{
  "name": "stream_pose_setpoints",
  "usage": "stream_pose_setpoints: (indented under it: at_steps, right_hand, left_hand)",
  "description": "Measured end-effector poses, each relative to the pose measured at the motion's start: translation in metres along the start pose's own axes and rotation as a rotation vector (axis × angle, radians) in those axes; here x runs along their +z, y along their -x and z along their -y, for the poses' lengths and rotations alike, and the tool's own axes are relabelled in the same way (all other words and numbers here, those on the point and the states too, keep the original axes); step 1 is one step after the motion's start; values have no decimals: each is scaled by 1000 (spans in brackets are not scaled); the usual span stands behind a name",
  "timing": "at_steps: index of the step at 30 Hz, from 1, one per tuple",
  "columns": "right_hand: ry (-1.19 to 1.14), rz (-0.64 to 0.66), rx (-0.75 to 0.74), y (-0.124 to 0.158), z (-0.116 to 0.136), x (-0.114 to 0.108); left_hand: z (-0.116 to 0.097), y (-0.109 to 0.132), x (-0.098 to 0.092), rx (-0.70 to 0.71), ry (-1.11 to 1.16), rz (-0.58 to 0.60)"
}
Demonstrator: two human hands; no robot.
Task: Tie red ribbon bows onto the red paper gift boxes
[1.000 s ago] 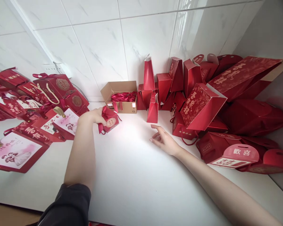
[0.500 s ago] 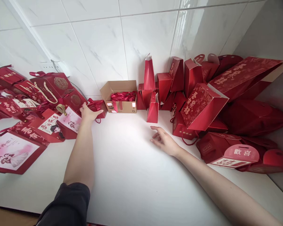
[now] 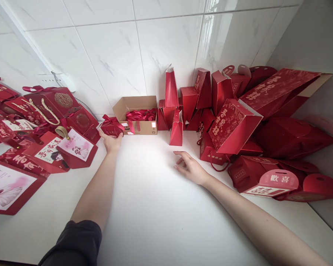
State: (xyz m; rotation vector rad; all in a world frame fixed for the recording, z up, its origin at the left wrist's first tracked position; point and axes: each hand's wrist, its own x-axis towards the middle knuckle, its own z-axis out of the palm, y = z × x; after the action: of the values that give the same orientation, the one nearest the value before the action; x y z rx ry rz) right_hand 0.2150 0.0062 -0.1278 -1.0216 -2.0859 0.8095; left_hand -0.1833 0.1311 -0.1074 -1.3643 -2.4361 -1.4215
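The ribboned red box (image 3: 112, 129) is framed by the left hand (image 3: 110, 142), just left of the cardboard box (image 3: 147, 129).
Its long axis appears to be pointed sideways, toward the cardboard box; its near side is spanned by the left hand, but whether it is gripped cannot be told. The right hand (image 3: 192, 168), loosely open and unfilled, is held farther off, in front and to the right of the cardboard box.

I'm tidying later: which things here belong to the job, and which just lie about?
Likely in use:
red, squarish, bow-tied cardboard box at the left hand
brown rectangular cardboard carton of red satiny ribbons

Probably lying about:
red angular cardboard boxes picturing couples
boxy red, pink-topped cardboard carrier
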Motion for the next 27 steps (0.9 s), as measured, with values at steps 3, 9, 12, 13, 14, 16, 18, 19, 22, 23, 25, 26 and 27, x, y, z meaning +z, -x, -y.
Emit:
stream_pose_setpoints:
  at_steps: [3, 9, 12, 13, 14, 16, 18, 19, 22, 23, 25, 26, 27]
  right_hand:
    - [-3, 4, 0, 0, 0, -1]
    - [14, 8, -2, 1, -1, 0]
    - [23, 14, -6, 1, -1, 1]
    - [27, 15, -9, 1, -1, 1]
    - [32, 16, -11, 1, -1, 2]
    - [42, 18, -13, 1, -2, 2]
    - [46, 24, -11, 0, -2, 1]
    - [45, 28, -10, 0, -2, 1]
    - [40, 36, -9, 0, -1, 0]
    - [40, 38, -8, 0, -1, 0]
    - [42, 41, -5, 1, 0, -1]
    - [43, 43, -3, 1, 1, -1]
    - [43, 43, -3, 1, 1, -1]
  left_hand:
    - [-4, 3, 0, 13, -35, 8]
    - [-18, 10, -14, 117, -162, -84]
    - [-20, 6, -15, 154, -197, 25]
    - [-19, 3, -13, 151, -211, 72]
    - [-17, 0, -12, 137, -228, 112]
    - [-13, -7, -8, 84, -271, 154]
    - [-11, -13, -5, 16, -316, 152]
    - [-10, -15, -3, -14, -333, 140]
    - [-12, -13, -2, -44, -347, 82]
    - [-14, -11, -3, -32, -339, 57]
    - [-20, -8, -6, 16, -315, -7]
    - [-24, -7, -8, 44, -303, -43]
    - [-28, -8, -11, 83, -295, -79]
